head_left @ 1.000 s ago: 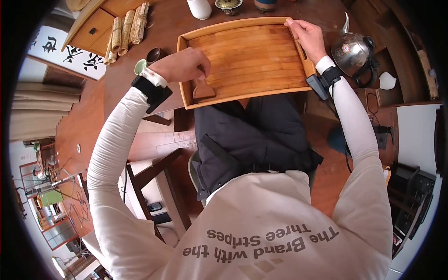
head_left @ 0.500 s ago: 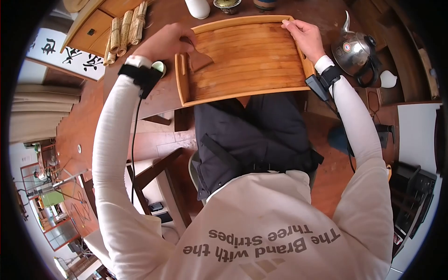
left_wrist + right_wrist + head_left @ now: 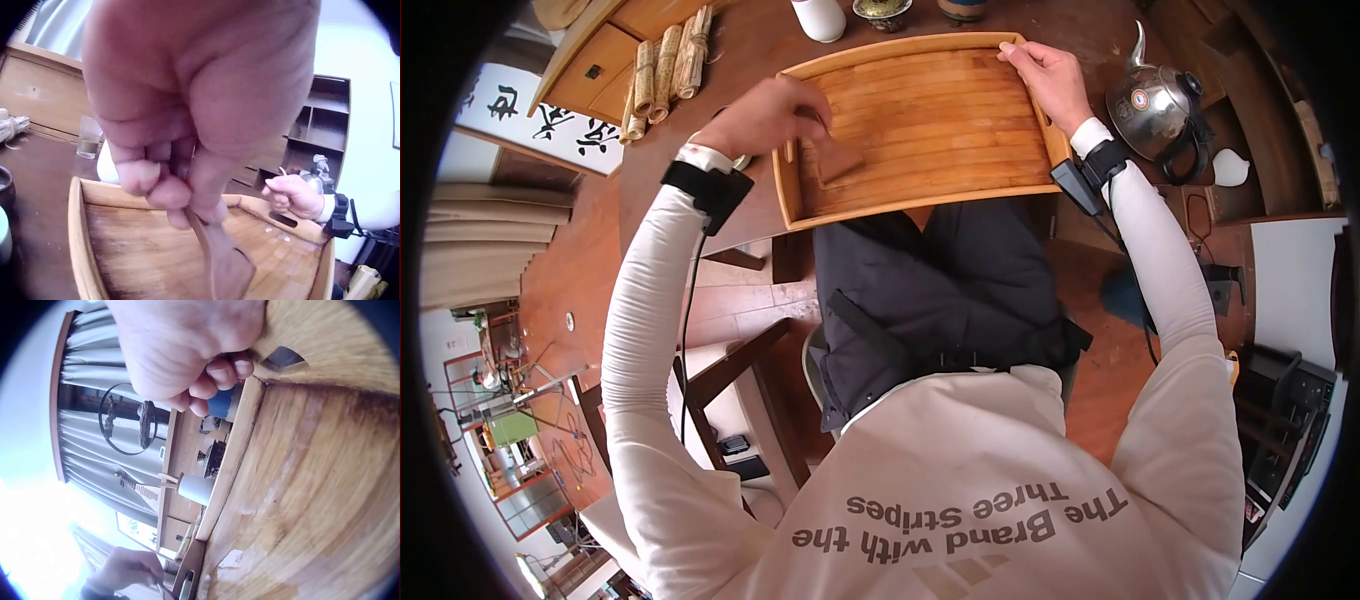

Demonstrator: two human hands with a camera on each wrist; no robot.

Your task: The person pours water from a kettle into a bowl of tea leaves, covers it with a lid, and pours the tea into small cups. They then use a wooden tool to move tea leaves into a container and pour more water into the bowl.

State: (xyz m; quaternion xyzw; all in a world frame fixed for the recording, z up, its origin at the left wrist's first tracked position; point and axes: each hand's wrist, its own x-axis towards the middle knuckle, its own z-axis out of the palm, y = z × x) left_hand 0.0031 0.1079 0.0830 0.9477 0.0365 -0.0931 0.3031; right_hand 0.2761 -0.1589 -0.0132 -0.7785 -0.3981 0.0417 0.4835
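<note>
My left hand pinches the narrow handle of a small brown scraper-like tool with a flat, flared end. That end points down over the left part of a wooden tray, close to the tray floor. From the left wrist view, thumb and fingertips meet on the handle and the tool slants down into the tray. At the far right corner, my right hand grips the tray's rim. Its fingers curl at that corner beside the cut-out handle hole in the right wrist view.
A steel kettle stands right of the tray, with a white piece beside it. Beyond the far rim are a white cup and a lidded bowl. Rolled bamboo bundles lie at the far left.
The left hand with the tool went from the tray's near left corner toward the far side, then part of the way back. The right hand has stayed on its corner.
</note>
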